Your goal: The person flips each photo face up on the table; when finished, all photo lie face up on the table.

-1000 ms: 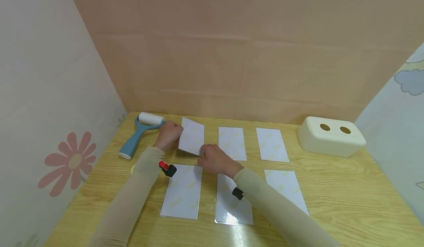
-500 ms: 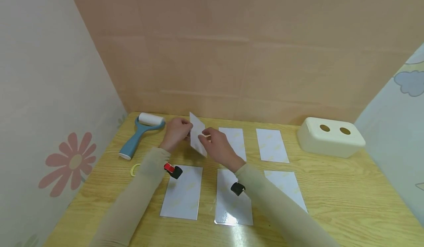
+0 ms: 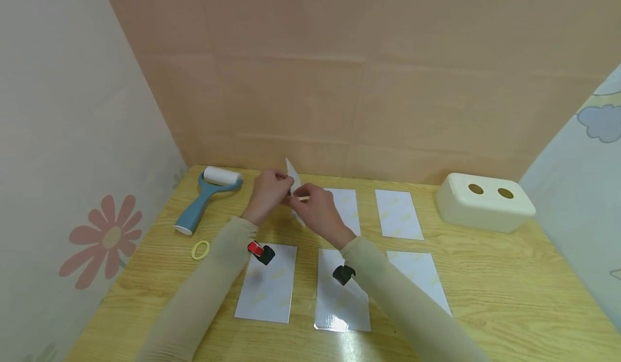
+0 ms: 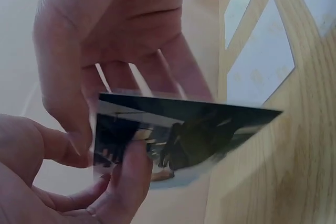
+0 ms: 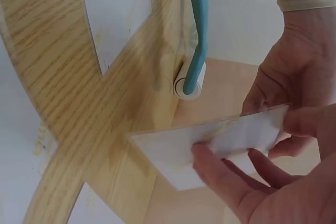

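Note:
A photo print (image 4: 178, 135) stands raised on edge between both hands. One face is a dark, glossy picture; the white back (image 5: 231, 132) has faint yellow marks, and a thin clear rim shows. My left hand (image 3: 268, 193) pinches it near its upper edge, thumb on the picture side in the left wrist view. Opposite, my right hand (image 3: 317, 213) has its fingers against the white back and its thumb at the same edge, close to the left fingertips. Several similar white prints (image 3: 265, 284) lie back-up in two rows on the wooden table (image 3: 509, 286).
A blue-handled roller (image 3: 199, 203) with a white drum lies at the back left. Near the left forearm is a yellow ring (image 3: 200, 250). A cream box (image 3: 485, 203) with two round holes stands back right. Walls border the table.
The print has turned from facing the camera to nearly edge-on, moving slightly right. Its right-hand grip shifted from the lower corner to the upper edge, near the left hand. The yellow ring became uncovered.

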